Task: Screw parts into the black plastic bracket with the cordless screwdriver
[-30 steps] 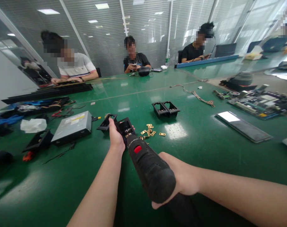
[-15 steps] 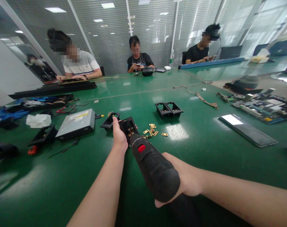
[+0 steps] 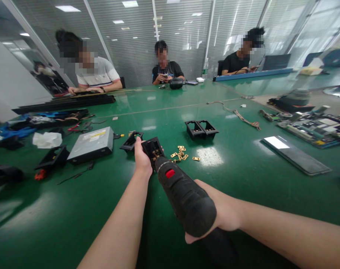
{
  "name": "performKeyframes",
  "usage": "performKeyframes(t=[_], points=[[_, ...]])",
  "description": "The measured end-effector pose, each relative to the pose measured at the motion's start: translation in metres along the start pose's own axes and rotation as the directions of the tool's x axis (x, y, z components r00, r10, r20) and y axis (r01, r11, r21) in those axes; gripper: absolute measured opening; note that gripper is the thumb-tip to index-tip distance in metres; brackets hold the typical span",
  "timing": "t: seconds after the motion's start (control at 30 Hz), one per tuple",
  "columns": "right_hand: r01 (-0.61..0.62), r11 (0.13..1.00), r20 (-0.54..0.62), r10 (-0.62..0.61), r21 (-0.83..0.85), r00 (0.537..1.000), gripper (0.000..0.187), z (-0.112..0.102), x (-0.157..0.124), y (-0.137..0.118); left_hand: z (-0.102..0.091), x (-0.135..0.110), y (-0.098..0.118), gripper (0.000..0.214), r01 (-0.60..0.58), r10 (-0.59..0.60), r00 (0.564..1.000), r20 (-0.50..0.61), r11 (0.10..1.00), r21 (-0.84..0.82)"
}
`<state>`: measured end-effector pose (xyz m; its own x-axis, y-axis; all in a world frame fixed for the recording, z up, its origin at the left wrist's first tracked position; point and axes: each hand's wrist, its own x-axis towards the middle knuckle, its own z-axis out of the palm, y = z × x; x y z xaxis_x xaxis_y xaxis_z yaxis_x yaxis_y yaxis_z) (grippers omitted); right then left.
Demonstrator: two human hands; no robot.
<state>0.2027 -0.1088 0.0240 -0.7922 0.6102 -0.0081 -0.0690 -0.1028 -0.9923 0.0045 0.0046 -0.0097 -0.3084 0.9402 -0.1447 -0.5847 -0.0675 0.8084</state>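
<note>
Leaning at a tilt over the green table point(image 3: 83, 201), a black plastic housing point(image 3: 151, 145) is grasped in the left hand point(image 3: 143, 163). The nose of a black power drill point(image 3: 185, 196) is pointed into it, the handle being clasped by the right hand point(image 3: 226, 210); contact at the tip is hidden. Small brass plates point(image 3: 185, 157) are scattered just to the right, and two joined black frames point(image 3: 194, 135) are set beyond. An optical drive point(image 3: 91, 145) is laid farther left.

1 head-worn camera looks forward and down across the green table point(image 3: 74, 209) from close above.
</note>
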Motion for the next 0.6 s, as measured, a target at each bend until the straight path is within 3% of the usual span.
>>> performKeyframes(t=[0.6], points=[[-0.02, 0.998, -0.002, 0.02, 0.06, 1.0, 0.036, 0.0037, -0.0009, -0.002, -0.0036, 0.0023, -0.0025, 0.055, -0.1, 0.1, 0.994, 0.041, 0.995, -0.007]])
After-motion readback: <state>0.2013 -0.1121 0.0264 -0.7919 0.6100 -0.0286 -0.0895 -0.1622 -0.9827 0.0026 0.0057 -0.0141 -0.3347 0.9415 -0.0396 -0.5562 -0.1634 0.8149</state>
